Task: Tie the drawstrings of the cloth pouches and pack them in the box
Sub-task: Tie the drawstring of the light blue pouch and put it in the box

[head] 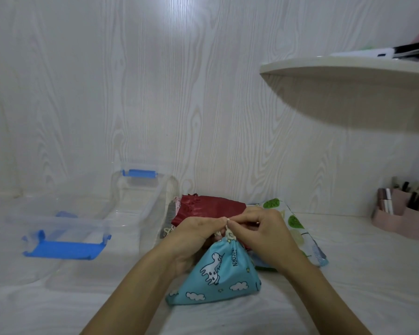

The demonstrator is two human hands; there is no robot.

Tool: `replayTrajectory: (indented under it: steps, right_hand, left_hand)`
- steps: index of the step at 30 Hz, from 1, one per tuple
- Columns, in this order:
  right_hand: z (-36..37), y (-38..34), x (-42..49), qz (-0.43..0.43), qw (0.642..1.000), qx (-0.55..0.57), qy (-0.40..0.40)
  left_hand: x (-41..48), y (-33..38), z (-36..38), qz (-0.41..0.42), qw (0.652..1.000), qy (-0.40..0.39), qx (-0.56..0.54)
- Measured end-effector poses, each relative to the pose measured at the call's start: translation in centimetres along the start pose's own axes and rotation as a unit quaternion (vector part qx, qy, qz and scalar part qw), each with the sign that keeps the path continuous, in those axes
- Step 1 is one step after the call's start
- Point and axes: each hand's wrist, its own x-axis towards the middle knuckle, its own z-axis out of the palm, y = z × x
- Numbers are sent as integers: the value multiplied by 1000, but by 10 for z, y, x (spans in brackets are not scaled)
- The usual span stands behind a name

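Pinching cream cord drawstring [228, 229] with left hand [196, 232] and right hand [264, 234], directly above blue unicorn-print cloth pouch [218, 274]; clear plastic box [143, 197] leftward.

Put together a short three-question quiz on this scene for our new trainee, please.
1. Multiple choice: which pouch are the left hand and right hand working on? A) the red pouch B) the blue unicorn pouch C) the leaf-print pouch
2. True or false: the lid sits closed on the clear box.
3. Fill in: both hands pinch the pouch's ____ above its gathered mouth.
Key: 1) B. 2) False; the lid lies apart, to the person's left of the box. 3) drawstring.
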Motion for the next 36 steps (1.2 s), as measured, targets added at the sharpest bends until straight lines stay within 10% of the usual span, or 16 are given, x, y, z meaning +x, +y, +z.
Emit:
replayTrajectory:
  steps: [12,23,29,32,36]
  right_hand:
    - [-7,6,-1,-108,958,-266,24]
    - [-21,11,0,9,969,-246,-24]
    - [-20,5,-1,177,958,117,-191]
    - [-12,9,-2,163,959,101,-207]
    - [-11,10,-1,170,971,124,-110]
  left_hand:
    - [3,-3,-2,24,998,54,3]
    - [4,-5,1,50,990,130,19]
    - [2,-4,4,51,991,113,56]
    - [1,-4,5,95,983,119,99]
    - [-7,-1,13,270,884,278,260]
